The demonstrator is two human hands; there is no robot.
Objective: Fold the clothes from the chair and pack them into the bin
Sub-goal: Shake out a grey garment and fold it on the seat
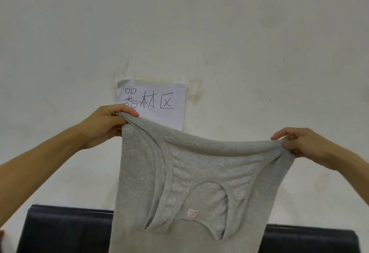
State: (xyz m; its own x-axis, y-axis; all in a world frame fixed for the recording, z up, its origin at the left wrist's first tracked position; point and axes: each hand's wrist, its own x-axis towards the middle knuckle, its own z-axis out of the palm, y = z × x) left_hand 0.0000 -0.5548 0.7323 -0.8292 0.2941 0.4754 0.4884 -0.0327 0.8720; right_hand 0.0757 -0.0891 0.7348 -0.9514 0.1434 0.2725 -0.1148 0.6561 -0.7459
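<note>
One grey garment held up between two hands, in front of a white wall.

Head view: the left hand [107,121] pinches the upper left corner of the grey garment [191,182], and the right hand [303,145] pinches its upper right corner, so the cloth hangs down between and below them. One small label [193,213] shows on it. Behind are one paper sign [153,103] on the wall and one dark chair back [65,230] low in the scene.

We look from a single head-worn camera, facing forward at a pale painted wall [219,33] close ahead, our raised hands near the lens, with a dark padded chair back [65,230] along the lower edge.
</note>
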